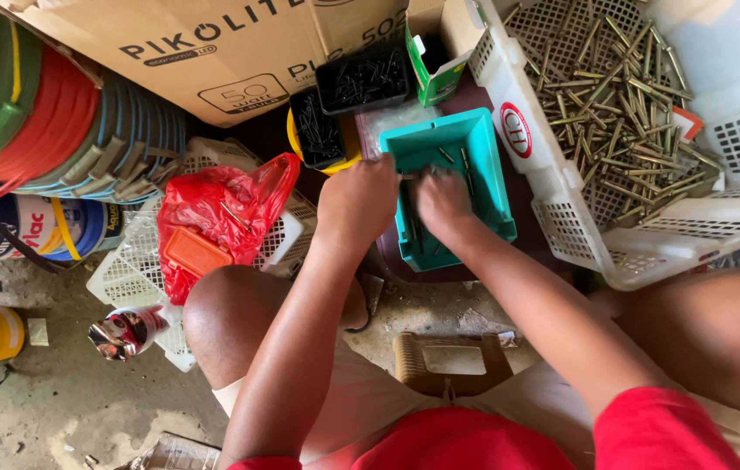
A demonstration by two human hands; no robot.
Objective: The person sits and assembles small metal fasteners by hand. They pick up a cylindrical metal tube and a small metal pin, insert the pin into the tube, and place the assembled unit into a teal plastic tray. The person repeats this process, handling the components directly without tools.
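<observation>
In the head view, a teal plastic bin [483, 165] sits at the centre of the frame, tilted slightly, within easy reach of a seated person whose bare knees frame the lower half of the picture; it appears to rest on a dark surface between a white perforated basket [561, 200] at the upper right and a red plastic bag [222, 204] at centre left. The basket is heaped with brass-coloured screws [622, 96], lying loose and crossed, close enough to the bin that both can be worked from one seat. A few screws lie on the bin's floor. The left hand [357, 200] rests over the bin's left rim, knuckles up, wrist bent down; its fingers curl under out of sight, so I cannot tell whether they pinch anything. The right hand [444, 204] reaches into the bin itself, palm down, fingers bunched together toward the left hand, seemingly gathered on something small and dark, though the object is hidden. Both forearms run up from the bottom of the frame and converge. Two black trays of dark screws [348, 91] sit above the bin, under a cardboard box [213, 43].
</observation>
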